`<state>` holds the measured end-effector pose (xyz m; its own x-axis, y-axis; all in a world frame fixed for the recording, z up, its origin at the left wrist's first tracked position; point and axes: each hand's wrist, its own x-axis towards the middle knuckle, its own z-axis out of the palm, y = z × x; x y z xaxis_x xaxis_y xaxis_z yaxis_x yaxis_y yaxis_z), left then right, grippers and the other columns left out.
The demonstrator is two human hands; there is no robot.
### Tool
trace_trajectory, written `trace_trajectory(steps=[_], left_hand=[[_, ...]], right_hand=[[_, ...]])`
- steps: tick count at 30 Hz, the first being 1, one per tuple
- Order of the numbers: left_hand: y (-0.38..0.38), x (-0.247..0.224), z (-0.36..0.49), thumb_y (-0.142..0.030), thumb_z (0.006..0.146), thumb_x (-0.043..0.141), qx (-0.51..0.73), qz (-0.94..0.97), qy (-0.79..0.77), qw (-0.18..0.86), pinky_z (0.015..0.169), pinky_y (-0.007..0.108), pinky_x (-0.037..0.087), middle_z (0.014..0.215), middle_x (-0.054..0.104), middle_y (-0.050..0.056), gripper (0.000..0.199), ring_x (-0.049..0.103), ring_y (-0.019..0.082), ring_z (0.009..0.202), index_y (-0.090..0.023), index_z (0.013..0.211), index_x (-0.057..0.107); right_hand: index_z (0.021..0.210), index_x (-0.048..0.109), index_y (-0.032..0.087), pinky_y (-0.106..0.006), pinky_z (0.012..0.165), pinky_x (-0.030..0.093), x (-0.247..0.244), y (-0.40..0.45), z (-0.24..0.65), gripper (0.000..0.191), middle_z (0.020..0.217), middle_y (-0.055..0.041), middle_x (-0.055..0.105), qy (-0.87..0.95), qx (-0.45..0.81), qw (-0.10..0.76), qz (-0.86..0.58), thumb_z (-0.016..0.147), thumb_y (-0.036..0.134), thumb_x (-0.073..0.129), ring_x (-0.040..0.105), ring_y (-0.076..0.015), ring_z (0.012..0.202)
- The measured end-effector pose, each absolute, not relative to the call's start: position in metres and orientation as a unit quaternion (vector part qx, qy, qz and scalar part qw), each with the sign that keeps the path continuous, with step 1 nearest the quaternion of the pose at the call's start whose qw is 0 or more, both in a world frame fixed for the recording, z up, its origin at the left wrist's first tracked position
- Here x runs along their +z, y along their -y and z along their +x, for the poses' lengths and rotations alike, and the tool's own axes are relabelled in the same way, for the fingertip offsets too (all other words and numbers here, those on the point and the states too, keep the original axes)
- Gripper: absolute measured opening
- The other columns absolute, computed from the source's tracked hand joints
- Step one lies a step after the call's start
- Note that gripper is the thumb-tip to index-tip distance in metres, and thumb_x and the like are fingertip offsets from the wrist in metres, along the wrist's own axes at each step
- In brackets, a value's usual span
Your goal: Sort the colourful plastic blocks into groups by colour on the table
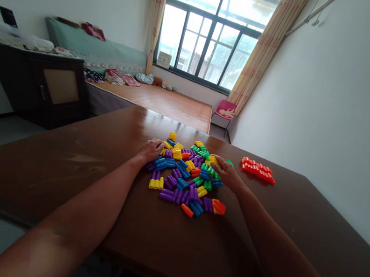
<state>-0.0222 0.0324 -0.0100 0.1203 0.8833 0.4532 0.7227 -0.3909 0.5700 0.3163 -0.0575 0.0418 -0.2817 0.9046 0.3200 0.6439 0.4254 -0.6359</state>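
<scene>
A loose pile of bullet-shaped plastic building blocks, in purple, blue, yellow, green and orange, lies on the brown table; a purple block [168,195] is at its near edge. My left hand [151,150] rests against the pile's left side, palm down, its fingertips by yellow and blue blocks [165,162]. On the opposite side, my right hand [227,173] lies with fingers stretched over the green blocks [208,185], the tips touching a yellow block [213,160]. Neither hand visibly holds a block, and the undersides of the fingers are hidden.
To the right of the pile, orange-red blocks [257,170] stand in joined rows on the table [78,158]. Behind it are a bed with a woven mat [173,102], a pink chair [225,110] and a window. A dark cabinet [55,84] stands at the left.
</scene>
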Motion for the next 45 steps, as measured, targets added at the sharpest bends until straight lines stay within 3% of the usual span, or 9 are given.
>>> trace_trajectory(steps=[6,11,15,20,23,26,33,40,45], left_hand=[[-0.031,-0.006,-0.014,-0.042,0.090,0.040,0.422,0.751,-0.483,0.159,0.097,0.034,0.046,0.109,0.070,0.012,0.044,0.061,0.023,0.106,-0.013,0.102,0.069],[-0.028,-0.005,-0.013,-0.039,0.091,0.038,0.433,0.746,-0.482,0.153,0.101,0.035,0.044,0.110,0.069,0.012,0.041,0.060,0.023,0.109,-0.014,0.100,0.069],[-0.028,-0.005,-0.019,-0.039,0.092,0.037,0.425,0.724,-0.523,0.148,0.098,0.034,0.046,0.107,0.070,0.010,0.041,0.060,0.022,0.106,-0.016,0.100,0.070],[-0.027,-0.007,-0.023,-0.043,0.091,0.037,0.419,0.727,-0.526,0.141,0.096,0.033,0.047,0.107,0.070,0.010,0.044,0.062,0.023,0.104,-0.015,0.100,0.070],[-0.027,-0.008,-0.024,-0.043,0.090,0.038,0.407,0.738,-0.522,0.133,0.097,0.035,0.047,0.107,0.070,0.011,0.044,0.062,0.023,0.105,-0.015,0.100,0.070],[-0.027,-0.008,-0.025,-0.044,0.090,0.038,0.393,0.748,-0.518,0.133,0.096,0.035,0.047,0.107,0.070,0.011,0.044,0.062,0.024,0.105,-0.015,0.099,0.070],[-0.028,-0.008,-0.023,-0.047,0.089,0.039,0.383,0.771,-0.487,0.148,0.099,0.035,0.046,0.111,0.070,0.011,0.046,0.061,0.024,0.108,-0.015,0.103,0.070],[-0.029,-0.008,-0.018,-0.053,0.089,0.040,0.393,0.783,-0.454,0.161,0.099,0.036,0.046,0.111,0.069,0.013,0.052,0.062,0.024,0.108,-0.014,0.103,0.070],[-0.033,-0.010,-0.020,-0.057,0.089,0.038,0.396,0.780,-0.457,0.159,0.098,0.039,0.047,0.109,0.070,0.012,0.055,0.062,0.026,0.106,-0.015,0.101,0.070]], right_hand=[[0.136,0.051,0.025,-0.042,0.093,0.053,0.023,0.063,0.311,0.058,0.132,-0.0091,0.057,0.749,0.184,0.406,-0.491,0.083,0.047,0.060,0.057,-0.0253,0.114],[0.118,0.063,0.025,-0.040,0.083,0.055,0.031,0.077,0.310,0.039,0.111,-0.0090,0.066,0.742,0.146,0.407,-0.513,0.088,0.046,0.052,0.062,-0.0232,0.098],[0.107,0.068,0.026,-0.033,0.073,0.053,0.046,0.096,0.291,0.034,0.100,-0.0048,0.069,0.820,0.209,0.298,-0.442,0.084,0.050,0.061,0.063,-0.0179,0.079],[0.109,0.068,0.026,-0.034,0.084,0.051,0.042,0.106,0.270,0.038,0.107,-0.0054,0.068,0.907,0.207,0.188,-0.314,0.077,0.046,0.072,0.064,-0.0214,0.092],[0.110,0.067,0.026,-0.040,0.095,0.048,0.037,0.098,0.275,0.029,0.113,-0.0064,0.067,0.898,0.179,0.229,-0.330,0.083,0.035,0.066,0.060,-0.0240,0.108],[0.117,0.063,0.026,-0.039,0.091,0.051,0.034,0.086,0.290,0.032,0.125,-0.0069,0.063,0.852,0.203,0.300,-0.379,0.085,0.032,0.060,0.058,-0.0239,0.115],[0.112,0.061,0.021,-0.039,0.085,0.055,0.026,0.054,0.346,0.040,0.105,-0.0088,0.071,0.671,0.281,0.454,-0.514,0.083,0.047,0.059,0.068,-0.0226,0.094],[0.106,0.063,0.018,-0.033,0.075,0.055,0.029,0.057,0.358,0.045,0.098,-0.0079,0.072,0.661,0.405,0.436,-0.458,0.073,0.048,0.071,0.066,-0.0193,0.085],[0.097,0.066,0.019,-0.032,0.068,0.054,0.019,0.048,0.361,0.034,0.095,-0.0069,0.072,0.658,0.308,0.470,-0.502,0.079,0.048,0.063,0.066,-0.0184,0.077]])
